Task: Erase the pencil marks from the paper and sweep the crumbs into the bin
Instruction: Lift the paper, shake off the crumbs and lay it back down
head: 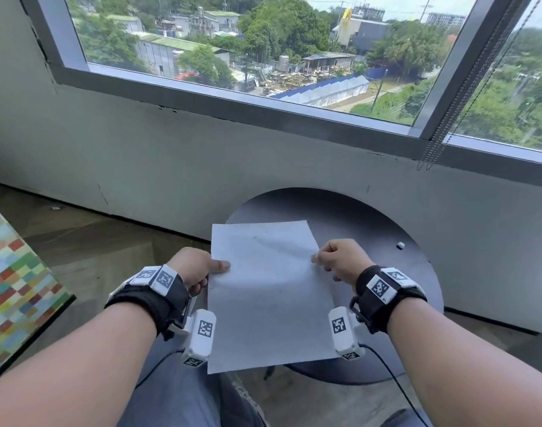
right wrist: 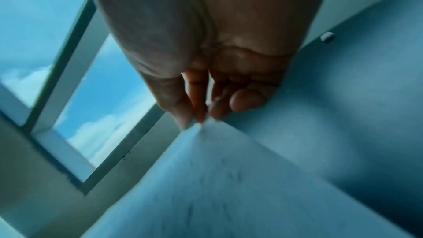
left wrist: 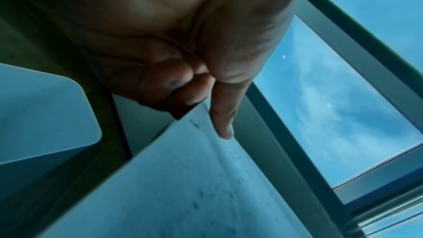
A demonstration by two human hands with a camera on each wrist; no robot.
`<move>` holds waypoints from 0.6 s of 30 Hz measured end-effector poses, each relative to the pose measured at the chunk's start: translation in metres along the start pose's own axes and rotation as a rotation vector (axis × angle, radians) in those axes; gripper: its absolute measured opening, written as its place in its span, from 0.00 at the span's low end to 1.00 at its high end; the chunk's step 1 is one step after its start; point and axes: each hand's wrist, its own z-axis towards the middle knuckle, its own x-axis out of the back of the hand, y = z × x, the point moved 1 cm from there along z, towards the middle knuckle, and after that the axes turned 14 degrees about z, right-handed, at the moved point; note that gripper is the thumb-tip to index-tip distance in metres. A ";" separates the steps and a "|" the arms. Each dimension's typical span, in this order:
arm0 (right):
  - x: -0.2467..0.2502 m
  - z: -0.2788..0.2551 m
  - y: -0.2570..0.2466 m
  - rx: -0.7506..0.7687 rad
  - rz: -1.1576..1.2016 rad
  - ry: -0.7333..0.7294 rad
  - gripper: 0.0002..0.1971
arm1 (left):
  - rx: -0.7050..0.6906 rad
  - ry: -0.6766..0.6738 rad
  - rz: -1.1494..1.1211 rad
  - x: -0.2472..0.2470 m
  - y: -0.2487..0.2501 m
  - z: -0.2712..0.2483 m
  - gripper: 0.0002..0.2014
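A white sheet of paper (head: 268,295) with faint pencil marks is held up over the left part of a round dark table (head: 371,229), its near end hanging past the table edge above my lap. My left hand (head: 199,268) pinches the sheet's left edge, thumb on top. My right hand (head: 334,260) pinches the right edge. In the left wrist view the paper (left wrist: 183,178) carries several dark crumbs along a shallow crease, below the thumb (left wrist: 225,115). In the right wrist view the fingertips (right wrist: 196,115) pinch the paper (right wrist: 228,178). A small white eraser (head: 400,245) lies on the table at the right.
A grey wall (head: 171,167) under a wide window (head: 263,41) stands close behind the table. A bead chain (head: 430,149) hangs at the right. A multicoloured panel (head: 14,282) lies on the floor at the left. A pale rounded object (left wrist: 41,115) shows low in the left wrist view.
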 end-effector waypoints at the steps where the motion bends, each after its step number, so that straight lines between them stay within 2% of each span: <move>1: 0.000 -0.001 -0.006 0.092 -0.042 0.048 0.12 | -0.025 0.002 -0.026 0.003 0.004 -0.001 0.16; 3: 0.003 -0.007 -0.020 0.260 -0.177 0.145 0.10 | -0.108 0.028 -0.101 0.009 0.012 -0.002 0.12; 5: 0.007 -0.012 -0.032 0.372 -0.242 0.216 0.10 | -0.219 0.110 -0.144 0.016 0.025 -0.006 0.12; 8: 0.016 -0.020 -0.045 0.471 -0.187 0.237 0.10 | -0.406 0.284 -0.148 0.030 0.045 -0.015 0.22; 10: 0.021 -0.025 -0.049 0.501 -0.107 0.223 0.10 | -0.459 0.336 -0.174 0.038 0.051 -0.018 0.28; 13: 0.020 -0.036 -0.055 0.610 -0.088 0.242 0.09 | -0.534 0.382 -0.191 0.042 0.055 -0.024 0.22; 18: 0.012 -0.053 -0.069 0.848 -0.135 0.281 0.07 | -0.671 0.552 -0.117 0.038 0.074 -0.056 0.18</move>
